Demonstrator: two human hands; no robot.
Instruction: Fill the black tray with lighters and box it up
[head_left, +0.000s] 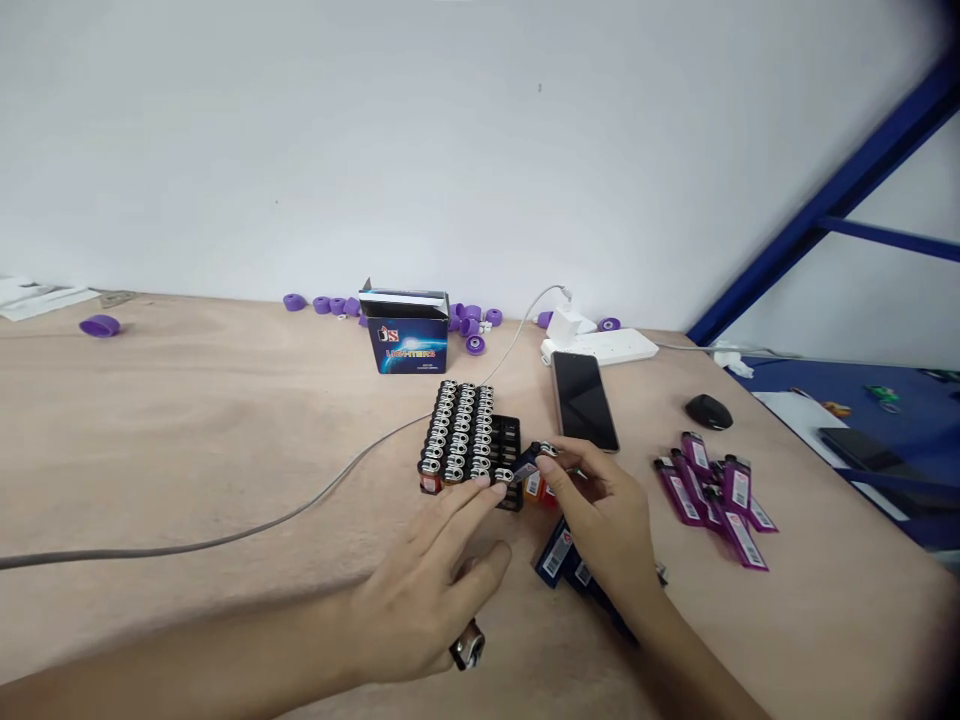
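Observation:
A black tray (508,432) holds rows of upright lighters (461,430) with metal tops; some slots at its right side show no lighter. My left hand (442,570) reaches over the tray's near edge, fingertips touching lighter tops there. A lighter lies partly under its palm, its metal top (469,645) showing. My right hand (611,515) pinches a dark blue lighter (527,462) by its metal end, tilted beside the tray's right side. Orange and red lighters (534,486) are just below it. Several dark blue lighters (556,553) lie on the table, partly hidden by my right forearm.
Purple lighters (739,484) are piled at the right, near a black mouse (709,411). A phone (583,400), a white power strip (600,347) and a blue lighter box (410,345) stand or lie behind. A grey cable (300,515) crosses the left; purple caps (475,345) line the wall.

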